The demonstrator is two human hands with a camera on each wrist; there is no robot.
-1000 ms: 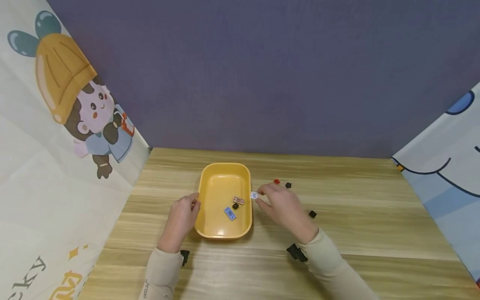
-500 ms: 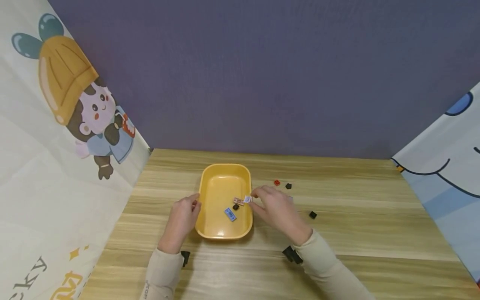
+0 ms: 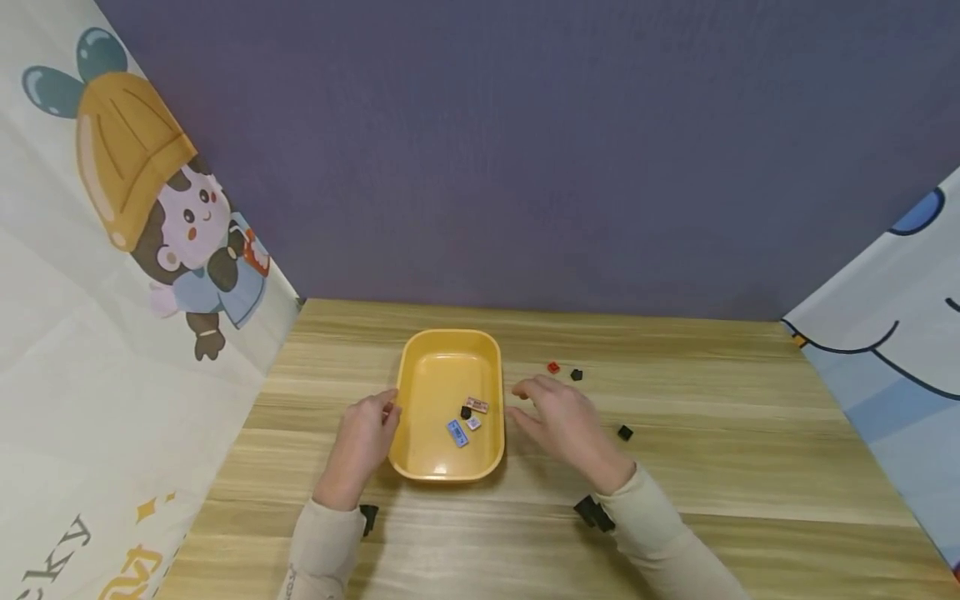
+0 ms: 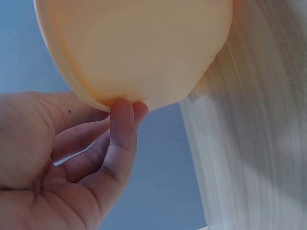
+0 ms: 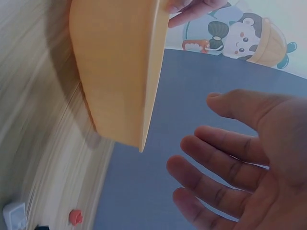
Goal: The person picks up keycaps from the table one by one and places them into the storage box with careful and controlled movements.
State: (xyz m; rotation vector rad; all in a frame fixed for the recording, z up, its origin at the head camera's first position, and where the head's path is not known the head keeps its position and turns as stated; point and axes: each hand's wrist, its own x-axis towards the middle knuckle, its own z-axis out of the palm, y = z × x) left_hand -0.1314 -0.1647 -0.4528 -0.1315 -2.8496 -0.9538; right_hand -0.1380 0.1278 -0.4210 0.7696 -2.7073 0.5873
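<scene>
Nearest, cream sleeves (image 3: 326, 537) come in low over the wood table (image 3: 712, 400). Left hand (image 3: 362, 442) pinches the side rim of the yellow tray (image 3: 435, 383), digits on both faces of the lip; good brace, keep it light so the tray doesn't tip or slide. Right hand (image 3: 570, 425) is empty, thumb and fingers apart, just beside the opposite rim, not touching. Inside the tray, in its right half, near to far: blue tile (image 3: 457, 433), small white tile (image 3: 473, 423), black piece (image 3: 466, 412), pinkish tile (image 3: 477, 406), bunched close. Step looks like filling the tray piece by piece; four in, others out. Lone black block (image 3: 626, 432) sits right of the right hand. Right wrist view shows a pale piece (image 5: 15, 215) on the table too, probably behind the hand in the head view. Farther: red piece (image 3: 553, 367) and dark piece (image 3: 577, 375), side by side. Pieces are tiny: best pinch with fingertips, clear the rim, release low so nothing bounces out. Grey-purple panel (image 3: 525, 167) at back.
</scene>
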